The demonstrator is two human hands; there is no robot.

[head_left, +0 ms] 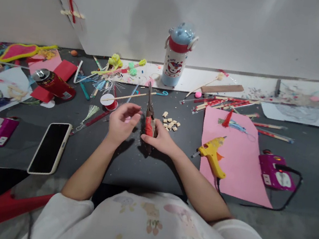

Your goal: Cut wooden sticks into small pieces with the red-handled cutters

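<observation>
My right hand (161,137) is wrapped round a pair of red-handled shears (148,125), their dark, narrow blades pointing away from me. Left of the tool, my left hand (122,123) hovers with its fingers loosely curved and a gap between thumb and forefinger; nothing is visibly gripped in it. A thin wooden stick (125,97) lies just beyond that hand, crossing a white-topped red spool (109,101). Several small cut wooden pieces (171,124) are scattered on the dark table right of the shears.
A water bottle (176,57) stands at the back. To the right, a yellow glue gun (213,155) rests on pink paper (239,169) near a purple power box (276,171). Leftward are a phone (50,148), a tilted red can (55,85) and another purple box (0,131). Packaged sticks (223,105) lie behind.
</observation>
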